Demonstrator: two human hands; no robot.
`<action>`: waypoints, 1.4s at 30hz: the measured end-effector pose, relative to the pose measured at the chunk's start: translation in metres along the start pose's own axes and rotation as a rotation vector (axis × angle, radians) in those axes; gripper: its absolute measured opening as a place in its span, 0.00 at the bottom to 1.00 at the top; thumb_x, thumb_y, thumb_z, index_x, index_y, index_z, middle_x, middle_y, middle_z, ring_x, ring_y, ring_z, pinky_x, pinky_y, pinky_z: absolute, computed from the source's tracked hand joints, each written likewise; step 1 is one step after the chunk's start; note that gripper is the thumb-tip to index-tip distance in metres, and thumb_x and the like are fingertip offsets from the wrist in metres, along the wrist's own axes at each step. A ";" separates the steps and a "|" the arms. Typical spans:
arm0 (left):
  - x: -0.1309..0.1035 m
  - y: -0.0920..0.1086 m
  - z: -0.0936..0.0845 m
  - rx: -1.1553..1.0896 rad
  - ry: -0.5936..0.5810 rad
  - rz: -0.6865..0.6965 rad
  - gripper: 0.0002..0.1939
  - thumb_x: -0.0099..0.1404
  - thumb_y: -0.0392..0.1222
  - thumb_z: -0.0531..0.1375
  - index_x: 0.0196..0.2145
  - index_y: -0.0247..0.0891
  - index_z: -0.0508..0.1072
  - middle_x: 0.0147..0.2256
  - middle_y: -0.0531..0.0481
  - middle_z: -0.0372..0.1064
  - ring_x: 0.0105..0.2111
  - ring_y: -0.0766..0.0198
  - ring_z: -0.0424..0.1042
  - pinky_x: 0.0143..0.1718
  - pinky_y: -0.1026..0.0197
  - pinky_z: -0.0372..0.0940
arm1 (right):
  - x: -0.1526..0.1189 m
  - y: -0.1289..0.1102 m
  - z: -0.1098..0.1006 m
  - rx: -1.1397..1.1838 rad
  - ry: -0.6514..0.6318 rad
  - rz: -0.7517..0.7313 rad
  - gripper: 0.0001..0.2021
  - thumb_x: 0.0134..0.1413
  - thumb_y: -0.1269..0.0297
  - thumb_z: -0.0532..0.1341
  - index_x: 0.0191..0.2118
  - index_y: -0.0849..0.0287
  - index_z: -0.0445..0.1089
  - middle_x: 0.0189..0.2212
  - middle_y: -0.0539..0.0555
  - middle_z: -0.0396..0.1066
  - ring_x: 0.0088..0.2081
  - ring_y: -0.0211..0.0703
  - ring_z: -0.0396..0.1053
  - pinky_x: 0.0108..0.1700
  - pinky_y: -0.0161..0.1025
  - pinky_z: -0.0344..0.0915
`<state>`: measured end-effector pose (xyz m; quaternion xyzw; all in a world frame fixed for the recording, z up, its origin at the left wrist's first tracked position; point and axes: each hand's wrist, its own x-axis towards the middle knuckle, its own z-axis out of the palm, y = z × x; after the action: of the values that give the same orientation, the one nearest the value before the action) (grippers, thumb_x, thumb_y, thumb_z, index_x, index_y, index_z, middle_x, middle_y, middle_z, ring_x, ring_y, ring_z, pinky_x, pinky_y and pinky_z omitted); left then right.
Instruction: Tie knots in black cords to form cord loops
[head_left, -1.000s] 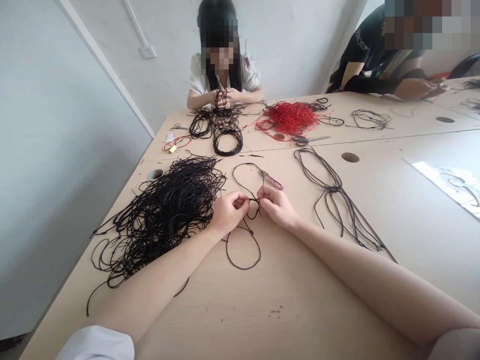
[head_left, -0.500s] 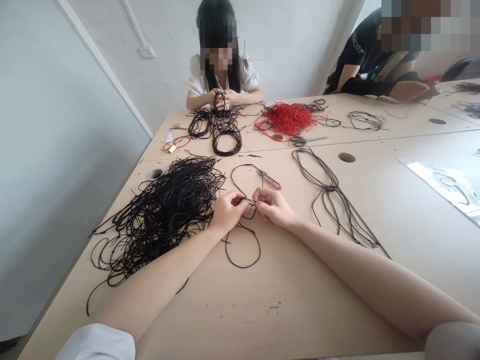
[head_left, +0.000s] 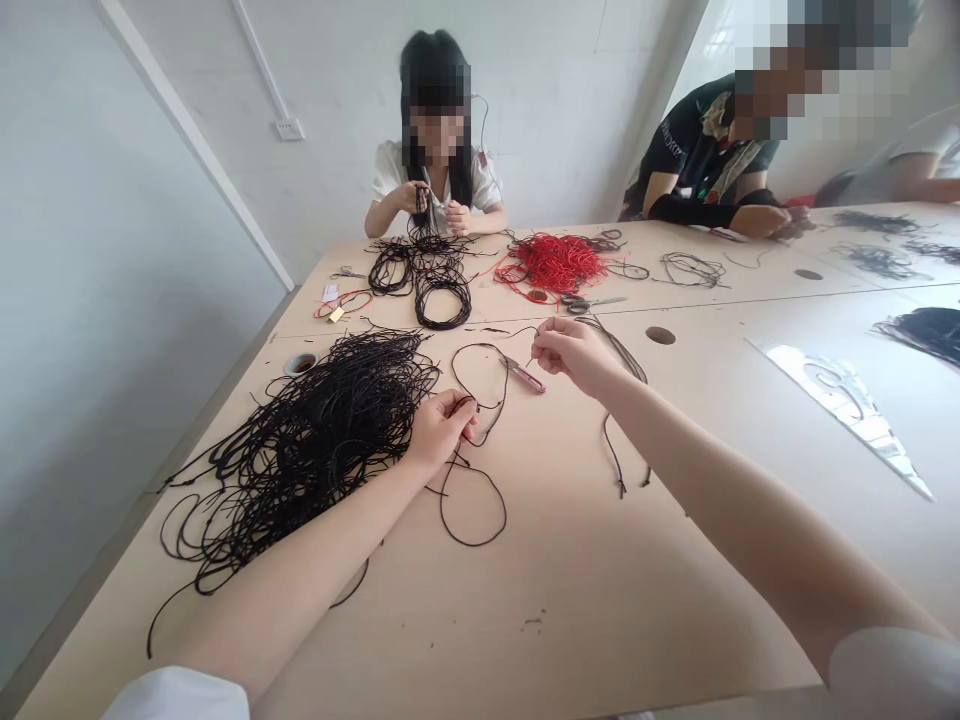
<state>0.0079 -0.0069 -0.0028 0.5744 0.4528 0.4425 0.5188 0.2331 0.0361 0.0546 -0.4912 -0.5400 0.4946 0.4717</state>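
Right hand [head_left: 571, 355] shifts up and out since the earlier frame, now apart from left hand [head_left: 441, 430]. Left fingers closed in a pinch on looped black cord [head_left: 463, 461], rest of it on the table [head_left: 375, 650]; right fingers pinch a thin dark strand [head_left: 517, 333]. Risk: hard pull could distort the loops or snag the adjacent pink-handled snips [head_left: 527, 375]. Far side: white tag [head_left: 331, 293], lettering on a co-worker's dark sleeve [head_left: 667, 140], both unreadable.
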 end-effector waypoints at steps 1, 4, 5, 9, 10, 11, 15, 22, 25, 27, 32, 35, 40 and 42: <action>0.000 0.000 0.000 -0.004 -0.009 -0.009 0.11 0.58 0.47 0.60 0.27 0.35 0.70 0.23 0.53 0.66 0.18 0.71 0.65 0.19 0.67 0.61 | 0.008 0.003 -0.004 -0.068 0.000 0.005 0.04 0.45 0.68 0.58 0.27 0.59 0.61 0.23 0.52 0.70 0.19 0.31 0.61 0.20 0.30 0.57; 0.000 0.000 -0.001 0.009 -0.019 -0.028 0.12 0.58 0.48 0.61 0.27 0.35 0.70 0.22 0.53 0.67 0.17 0.70 0.65 0.19 0.67 0.60 | 0.032 0.014 -0.015 -0.252 0.046 0.024 0.05 0.44 0.67 0.60 0.30 0.61 0.65 0.26 0.55 0.73 0.20 0.32 0.63 0.18 0.30 0.54; 0.000 -0.001 -0.001 0.014 -0.021 -0.029 0.12 0.57 0.48 0.61 0.27 0.35 0.70 0.22 0.53 0.67 0.17 0.70 0.65 0.19 0.67 0.60 | 0.041 0.017 -0.017 -0.316 0.072 0.016 0.05 0.44 0.67 0.60 0.30 0.61 0.66 0.28 0.56 0.74 0.20 0.32 0.63 0.18 0.29 0.53; 0.000 -0.002 -0.001 0.036 -0.030 -0.031 0.12 0.58 0.48 0.61 0.28 0.35 0.71 0.22 0.53 0.67 0.18 0.70 0.65 0.19 0.68 0.60 | 0.078 0.029 -0.023 -0.548 0.180 -0.021 0.05 0.43 0.68 0.59 0.29 0.62 0.70 0.27 0.55 0.74 0.20 0.32 0.63 0.20 0.31 0.56; 0.000 -0.002 -0.001 0.045 -0.031 -0.033 0.12 0.58 0.48 0.60 0.28 0.35 0.71 0.22 0.53 0.67 0.18 0.70 0.65 0.19 0.68 0.60 | 0.087 0.032 -0.023 -0.567 0.198 -0.024 0.06 0.43 0.68 0.59 0.29 0.62 0.70 0.27 0.55 0.74 0.20 0.33 0.63 0.22 0.32 0.57; 0.000 -0.002 -0.002 0.056 -0.032 -0.033 0.11 0.58 0.48 0.60 0.28 0.36 0.71 0.22 0.53 0.67 0.18 0.70 0.65 0.19 0.68 0.60 | 0.096 0.034 -0.023 -0.587 0.218 -0.029 0.06 0.43 0.68 0.59 0.29 0.63 0.71 0.28 0.55 0.74 0.22 0.35 0.64 0.23 0.33 0.59; -0.001 -0.002 -0.003 0.093 -0.037 -0.026 0.11 0.59 0.47 0.59 0.29 0.36 0.71 0.23 0.53 0.68 0.18 0.71 0.66 0.19 0.69 0.59 | 0.123 0.051 -0.017 -0.694 0.365 -0.111 0.11 0.48 0.65 0.56 0.36 0.62 0.71 0.36 0.58 0.74 0.35 0.43 0.68 0.36 0.38 0.63; -0.002 -0.001 -0.002 0.061 -0.043 -0.062 0.11 0.59 0.47 0.60 0.30 0.35 0.71 0.23 0.52 0.68 0.18 0.71 0.66 0.19 0.69 0.61 | 0.126 0.085 -0.006 -0.962 0.366 -0.138 0.15 0.52 0.68 0.53 0.40 0.61 0.75 0.41 0.60 0.73 0.43 0.49 0.67 0.43 0.43 0.62; -0.002 -0.002 -0.002 0.070 -0.050 -0.054 0.11 0.59 0.47 0.60 0.29 0.35 0.71 0.23 0.53 0.68 0.18 0.71 0.66 0.19 0.69 0.61 | 0.116 0.088 -0.005 -1.034 0.317 -0.169 0.16 0.55 0.68 0.52 0.42 0.60 0.75 0.44 0.61 0.72 0.47 0.53 0.64 0.46 0.45 0.62; -0.002 -0.002 -0.002 0.075 -0.051 -0.048 0.11 0.59 0.47 0.60 0.29 0.35 0.71 0.23 0.53 0.68 0.18 0.71 0.66 0.19 0.69 0.61 | 0.107 0.086 -0.003 -1.075 0.271 -0.196 0.17 0.56 0.68 0.51 0.43 0.59 0.75 0.45 0.62 0.71 0.49 0.55 0.62 0.48 0.47 0.61; -0.001 -0.001 -0.002 0.071 -0.049 -0.041 0.11 0.60 0.46 0.60 0.30 0.35 0.72 0.23 0.52 0.68 0.19 0.71 0.66 0.20 0.69 0.61 | 0.083 0.076 -0.002 -1.120 0.197 -0.226 0.20 0.56 0.69 0.51 0.52 0.55 0.70 0.50 0.60 0.69 0.51 0.57 0.60 0.46 0.48 0.62; 0.000 0.001 -0.001 0.012 -0.013 -0.037 0.11 0.59 0.47 0.61 0.30 0.34 0.73 0.23 0.52 0.67 0.21 0.69 0.68 0.22 0.67 0.63 | 0.066 0.062 -0.006 -1.040 0.271 -0.226 0.23 0.57 0.69 0.50 0.58 0.56 0.62 0.57 0.60 0.61 0.51 0.55 0.63 0.42 0.46 0.65; 0.000 0.006 0.000 -0.156 0.021 -0.051 0.11 0.57 0.46 0.63 0.30 0.33 0.75 0.25 0.50 0.70 0.24 0.70 0.68 0.27 0.66 0.64 | 0.022 0.029 0.000 -0.761 0.172 -0.273 0.15 0.58 0.66 0.49 0.43 0.57 0.73 0.38 0.56 0.74 0.35 0.44 0.70 0.39 0.41 0.64; 0.000 0.010 0.000 -0.249 0.033 -0.089 0.11 0.56 0.45 0.64 0.31 0.33 0.76 0.26 0.49 0.70 0.25 0.70 0.68 0.29 0.66 0.64 | 0.002 0.020 0.007 -0.601 0.082 -0.158 0.14 0.58 0.62 0.51 0.41 0.57 0.73 0.29 0.53 0.74 0.25 0.39 0.67 0.29 0.37 0.62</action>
<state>0.0082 -0.0069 0.0075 0.4775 0.4279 0.4813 0.5977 0.2272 0.0378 0.0340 -0.5849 -0.6790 0.2542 0.3636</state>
